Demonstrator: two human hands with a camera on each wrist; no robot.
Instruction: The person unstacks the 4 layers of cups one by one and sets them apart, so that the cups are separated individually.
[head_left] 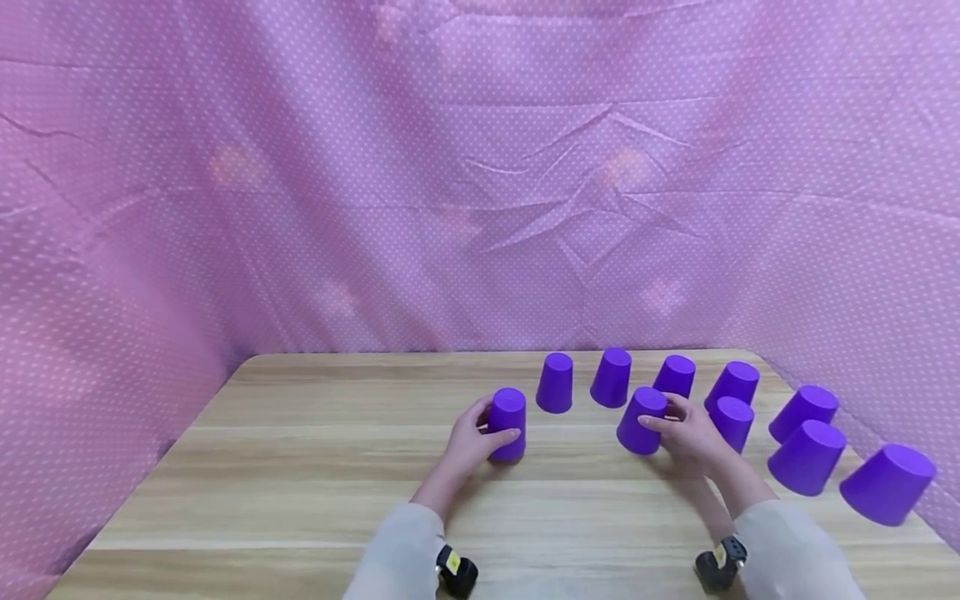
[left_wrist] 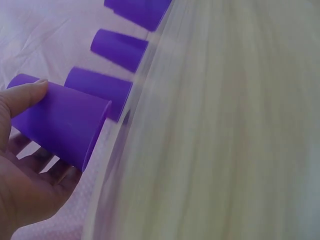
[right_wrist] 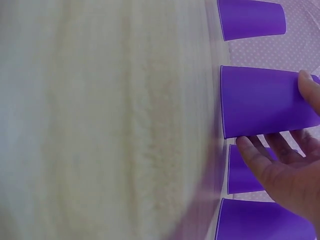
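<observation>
My left hand (head_left: 470, 442) grips an upside-down purple cup (head_left: 507, 429) from its left side, thumb across the near face and fingers behind. In the left wrist view that cup's rim is close over the wooden table, a little apart from it. My right hand (head_left: 690, 429) holds another upside-down purple cup (head_left: 640, 425) by its right side; in the right wrist view its thumb (right_wrist: 310, 92) lies on the wall near the base and the rim is right at the tabletop. Behind these two, a purple cup (head_left: 555, 383) and a similar cup (head_left: 611, 379) stand inverted.
Several more inverted purple cups stand to the right, among them one just beyond my right hand (head_left: 731, 421) and one at the far right (head_left: 888, 483). Pink dotted cloth (head_left: 480, 183) hangs around the back and sides of the wooden table (head_left: 300, 467).
</observation>
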